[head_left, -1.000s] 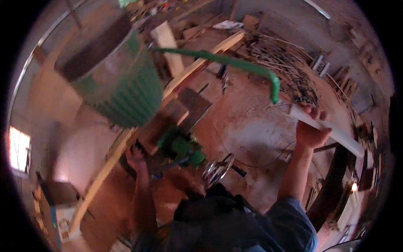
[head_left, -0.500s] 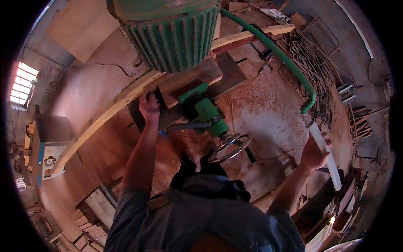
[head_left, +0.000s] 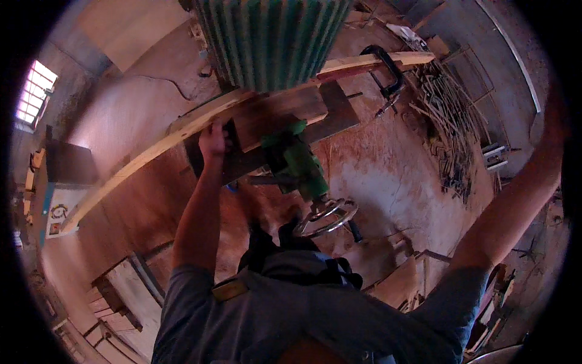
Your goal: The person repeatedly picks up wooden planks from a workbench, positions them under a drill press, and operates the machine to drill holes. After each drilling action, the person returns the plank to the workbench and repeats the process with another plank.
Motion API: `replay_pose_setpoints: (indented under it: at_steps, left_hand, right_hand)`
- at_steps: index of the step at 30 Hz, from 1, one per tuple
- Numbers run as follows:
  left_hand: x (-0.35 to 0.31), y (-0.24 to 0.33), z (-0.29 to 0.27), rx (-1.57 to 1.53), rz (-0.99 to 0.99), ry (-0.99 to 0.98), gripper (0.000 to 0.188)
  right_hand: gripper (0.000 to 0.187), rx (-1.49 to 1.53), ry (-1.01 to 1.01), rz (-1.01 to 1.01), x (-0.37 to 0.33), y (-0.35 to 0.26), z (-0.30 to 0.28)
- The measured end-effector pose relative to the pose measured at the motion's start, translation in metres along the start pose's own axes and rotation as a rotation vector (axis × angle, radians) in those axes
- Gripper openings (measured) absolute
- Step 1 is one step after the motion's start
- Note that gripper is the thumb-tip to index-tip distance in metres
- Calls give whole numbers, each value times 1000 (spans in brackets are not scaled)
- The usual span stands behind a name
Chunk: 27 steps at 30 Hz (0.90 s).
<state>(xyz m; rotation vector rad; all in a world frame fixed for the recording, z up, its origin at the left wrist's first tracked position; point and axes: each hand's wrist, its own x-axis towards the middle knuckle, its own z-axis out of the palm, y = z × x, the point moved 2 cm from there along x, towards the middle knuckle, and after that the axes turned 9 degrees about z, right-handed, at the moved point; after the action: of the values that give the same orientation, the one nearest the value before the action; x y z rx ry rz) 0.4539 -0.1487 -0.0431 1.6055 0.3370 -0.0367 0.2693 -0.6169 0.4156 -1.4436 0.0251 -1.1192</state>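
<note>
Left hand [head_left: 213, 144]: fingers bent, at the left end of the brown wooden board [head_left: 282, 112], just beside the long pale timber [head_left: 142, 159]. I cannot tell from my feed whether it grips or only rests. The board lies below the green ribbed housing [head_left: 273, 45] and above the green machine bracket [head_left: 303, 167]; a metal handwheel [head_left: 330, 233] sits beneath that. A dark C-clamp [head_left: 397, 79] stands at the timber's right portion. Right forearm [head_left: 515, 197] reaches into the dark rim; right hand lost there, grip unreadable to me.
</note>
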Motion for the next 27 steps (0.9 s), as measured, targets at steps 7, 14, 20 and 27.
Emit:
replay_pose_setpoints:
  at_steps: [7, 14, 20, 27]
  left_hand:
    - [-2, -7, -16, 96, 102, 48, 43]
    - [-3, 5, -10, 126, 54, 29, 44]
    - [1, -3, -8, -133, -75, -33, 35]
    - [11, -7, -38, -620, -208, -215, 35]
  right_hand:
    - [41, -540, -978, 483, -229, 169, 151]
    - [37, -766, -1339, 634, -310, 246, 134]
    - [33, -608, -411, 891, -285, 341, -20]
    - [30, -392, 0, 1065, -293, 287, -40]
